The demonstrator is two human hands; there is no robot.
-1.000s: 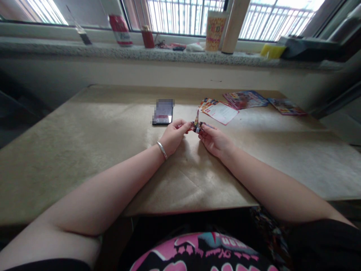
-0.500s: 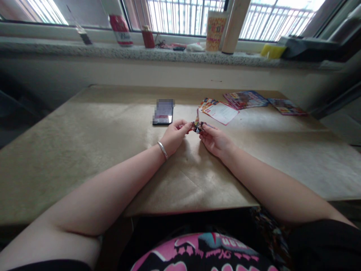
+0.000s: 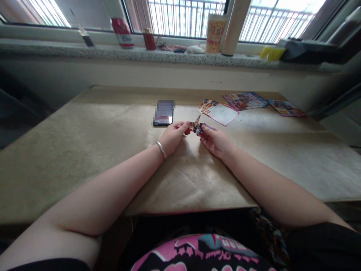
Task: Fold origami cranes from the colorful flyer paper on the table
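Observation:
Over the middle of the table, both my hands pinch a small folded piece of colourful printed paper. My left hand grips its left side between thumb and fingers; a silver bangle circles that wrist. My right hand pinches the right side, fingers curled beneath. A narrow pointed flap of the paper stands up between the hands. Beyond the left hand lies a dark phone, partly pixelated. Past the right hand, a white printed sheet overlaps some orange-patterned cards.
Glossy colourful leaflets lie in a pile at the back right, with another leaflet stack beside it. Along the windowsill stand a red can, a red bottle, a patterned cup and a yellow object.
The upright flap of the paper now looks shorter and leans to the right. My left fingers have shifted slightly left on the paper, while the right hand has barely moved.

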